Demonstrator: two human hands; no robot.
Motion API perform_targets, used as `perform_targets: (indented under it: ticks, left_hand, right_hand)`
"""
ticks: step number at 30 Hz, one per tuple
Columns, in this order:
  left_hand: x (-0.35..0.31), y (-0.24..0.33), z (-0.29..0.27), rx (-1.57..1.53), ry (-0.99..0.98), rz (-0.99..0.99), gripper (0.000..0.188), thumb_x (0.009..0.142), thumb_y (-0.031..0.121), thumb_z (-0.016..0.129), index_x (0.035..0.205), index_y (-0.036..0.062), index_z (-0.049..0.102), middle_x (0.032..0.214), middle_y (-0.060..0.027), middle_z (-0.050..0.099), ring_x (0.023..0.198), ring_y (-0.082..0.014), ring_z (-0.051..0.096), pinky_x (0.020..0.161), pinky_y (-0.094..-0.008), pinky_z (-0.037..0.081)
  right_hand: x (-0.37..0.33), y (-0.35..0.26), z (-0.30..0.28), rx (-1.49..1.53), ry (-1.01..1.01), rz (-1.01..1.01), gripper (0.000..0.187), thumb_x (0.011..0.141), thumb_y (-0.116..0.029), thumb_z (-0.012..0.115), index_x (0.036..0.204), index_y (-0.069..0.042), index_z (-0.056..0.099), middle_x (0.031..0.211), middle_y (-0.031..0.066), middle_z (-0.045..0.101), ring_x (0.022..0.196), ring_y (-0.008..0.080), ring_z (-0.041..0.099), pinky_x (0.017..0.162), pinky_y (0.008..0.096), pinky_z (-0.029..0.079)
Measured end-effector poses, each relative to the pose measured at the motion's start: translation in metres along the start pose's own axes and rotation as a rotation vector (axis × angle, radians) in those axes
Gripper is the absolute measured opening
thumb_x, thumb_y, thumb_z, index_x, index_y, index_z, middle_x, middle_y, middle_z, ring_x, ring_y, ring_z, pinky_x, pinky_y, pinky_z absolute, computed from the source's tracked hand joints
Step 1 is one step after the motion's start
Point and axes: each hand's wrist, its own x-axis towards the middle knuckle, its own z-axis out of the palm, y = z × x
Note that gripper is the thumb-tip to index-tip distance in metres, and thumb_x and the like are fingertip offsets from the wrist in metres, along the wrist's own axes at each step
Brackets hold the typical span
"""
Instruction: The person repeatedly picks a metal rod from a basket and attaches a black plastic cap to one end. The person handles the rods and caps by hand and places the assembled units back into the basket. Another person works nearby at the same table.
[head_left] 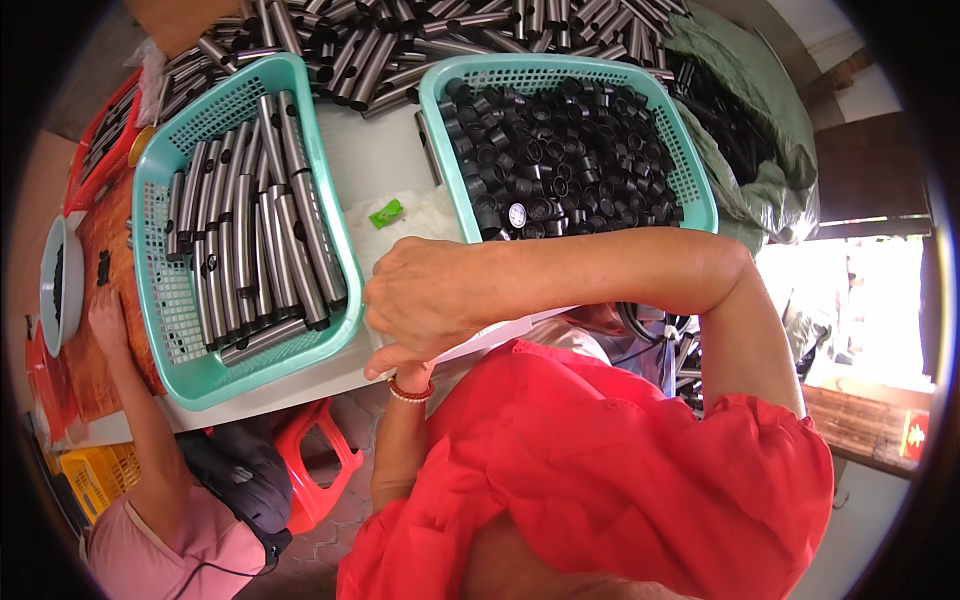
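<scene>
The person's right fingers [385, 305] are curled inward, the right hand [425, 300] covering most of the left hand [412, 373]; whether either grasps anything cannot be told. Just left, close against the knuckles, stands the teal basket [275, 374] of metal tubes [243, 235]. A second teal basket [540, 63], full of black plastic caps [560, 160], stands beyond the right forearm. Between them runs a narrow strip of white surface [365, 150] bearing a green scrap [386, 213]; its front edge passes below the hands. A tube heap [370, 60] bars the far side; a co-worker's hand [107, 318] rests far left.
</scene>
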Motion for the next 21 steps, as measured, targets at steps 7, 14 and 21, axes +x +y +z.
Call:
perform_targets:
  ticks: [7,14,21]
  left_hand:
    - [0.003,-0.003,0.000,-0.020,-0.021,0.009,0.037,0.075,0.003,0.064,0.109,0.0005,0.048,0.089,-0.0112,0.057,0.080,-0.0185,0.057,0.070,-0.0308,0.046]
    - [0.002,0.000,0.014,-0.039,0.010,0.057,0.038,0.075,0.003,0.065,0.109,0.0009,0.047,0.087,-0.0109,0.055,0.079,-0.0182,0.057,0.069,-0.0307,0.046]
    - [0.029,-0.012,0.047,-0.121,0.161,0.172,0.039,0.075,0.003,0.065,0.109,0.0014,0.046,0.086,-0.0107,0.054,0.078,-0.0180,0.056,0.068,-0.0307,0.046]
  right_hand:
    - [-0.002,-0.009,-0.001,0.034,0.039,0.199,0.063,0.089,-0.050,0.047,0.057,0.002,0.062,0.054,0.0173,0.057,0.058,0.0368,0.060,0.057,0.0428,0.049]
    - [0.002,-0.013,0.015,0.020,0.216,0.491,0.058,0.092,-0.046,0.043,0.069,0.003,0.065,0.068,0.0205,0.062,0.063,0.0372,0.062,0.058,0.0437,0.050]
    - [-0.002,-0.034,0.008,-0.038,0.162,0.689,0.051,0.093,-0.043,0.044,0.086,0.002,0.068,0.083,0.0179,0.065,0.079,0.0345,0.064,0.071,0.0424,0.051]
